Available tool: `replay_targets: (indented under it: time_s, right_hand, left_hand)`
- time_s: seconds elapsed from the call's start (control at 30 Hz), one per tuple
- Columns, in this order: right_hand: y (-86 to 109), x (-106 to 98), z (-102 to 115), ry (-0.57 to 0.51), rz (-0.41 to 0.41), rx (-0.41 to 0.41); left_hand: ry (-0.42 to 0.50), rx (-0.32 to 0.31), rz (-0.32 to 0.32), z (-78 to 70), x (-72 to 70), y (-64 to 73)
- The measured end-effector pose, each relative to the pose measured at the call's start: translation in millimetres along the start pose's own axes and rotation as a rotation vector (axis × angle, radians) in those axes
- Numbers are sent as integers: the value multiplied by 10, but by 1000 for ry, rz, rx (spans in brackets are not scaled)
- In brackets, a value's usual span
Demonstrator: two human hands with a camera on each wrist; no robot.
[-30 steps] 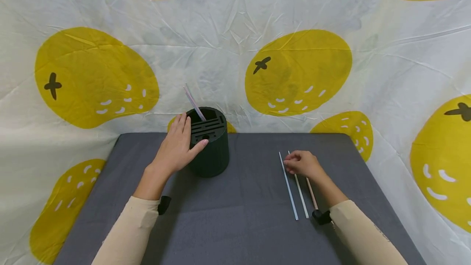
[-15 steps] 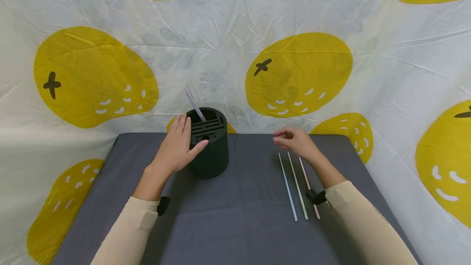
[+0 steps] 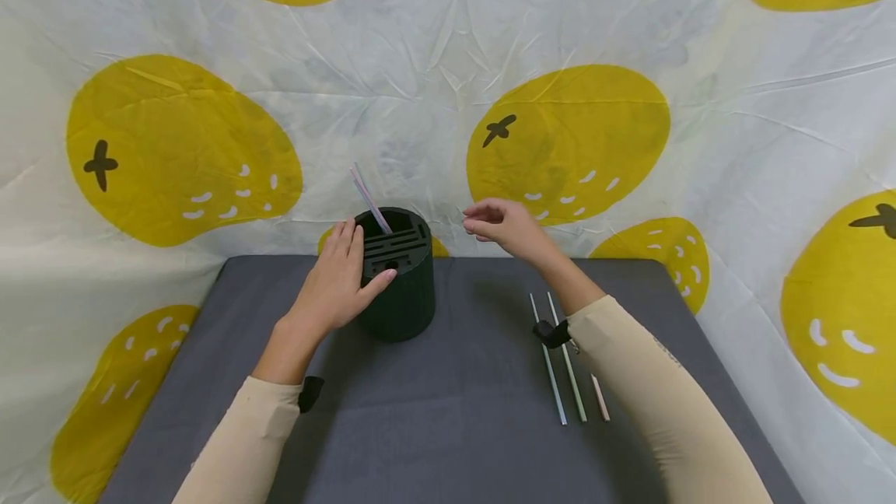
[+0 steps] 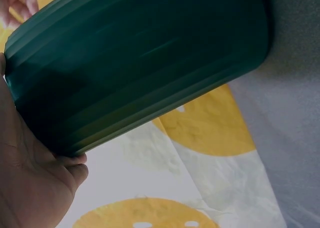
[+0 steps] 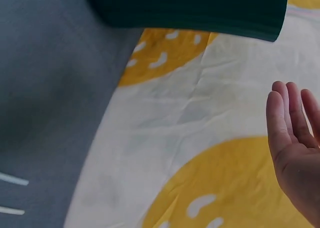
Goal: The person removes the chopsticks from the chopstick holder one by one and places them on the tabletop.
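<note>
My left hand (image 3: 329,278) rests against the left side and rim of a dark green round knife block (image 3: 399,302). Its fingers lie straight and the thumb is spread along the front. Slots and holes mark the block's top, and a few pastel straws (image 3: 371,199) lean out of its back opening. To the right of the block my right hand (image 3: 514,228) hovers above the table's far edge, apart from everything. In the right wrist view its fingers (image 5: 276,113) are loosely extended, with nothing seen in them. On the table lie a blue straw (image 3: 553,387), a green straw (image 3: 575,387) and a pink straw (image 3: 600,397), partly hidden under my right forearm.
A dark grey cloth covers the table (image 3: 448,426). Close behind it hangs a white curtain (image 3: 420,45) printed with large yellow fruit. A small black device (image 3: 551,333) sits on my right wrist, another (image 3: 311,393) on my left.
My right hand has risen from beside the straws and moved left towards the knife block. The three straws stay on the table. The left hand has kept its place.
</note>
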State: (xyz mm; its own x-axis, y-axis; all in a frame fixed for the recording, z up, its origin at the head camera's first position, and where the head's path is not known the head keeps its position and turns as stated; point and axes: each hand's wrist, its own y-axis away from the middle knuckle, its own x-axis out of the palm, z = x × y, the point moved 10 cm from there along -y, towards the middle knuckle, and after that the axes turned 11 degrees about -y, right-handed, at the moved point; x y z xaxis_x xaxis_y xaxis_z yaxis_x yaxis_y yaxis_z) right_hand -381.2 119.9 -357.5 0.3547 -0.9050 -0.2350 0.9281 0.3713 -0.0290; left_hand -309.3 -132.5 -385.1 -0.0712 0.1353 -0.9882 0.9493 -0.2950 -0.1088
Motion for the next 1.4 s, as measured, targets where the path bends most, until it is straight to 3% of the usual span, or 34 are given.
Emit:
replay_targets:
  time_s: [0.4,0.6,1.0,1.4]
  right_hand:
    - [-420,601,465,35,100,-110]
    - [-602,853,561,132,96,-103]
    - [-904,1121,665,344,104,-68]
    - [-1004,1252,607,364,76,-56]
  left_hand:
    - [20,-11,-5,7,-9,5]
    - [20,-2,-14,24,-22,23]
    - [25,8,-18,8,-22,21]
    - [26,7,-12,18,-8,-3]
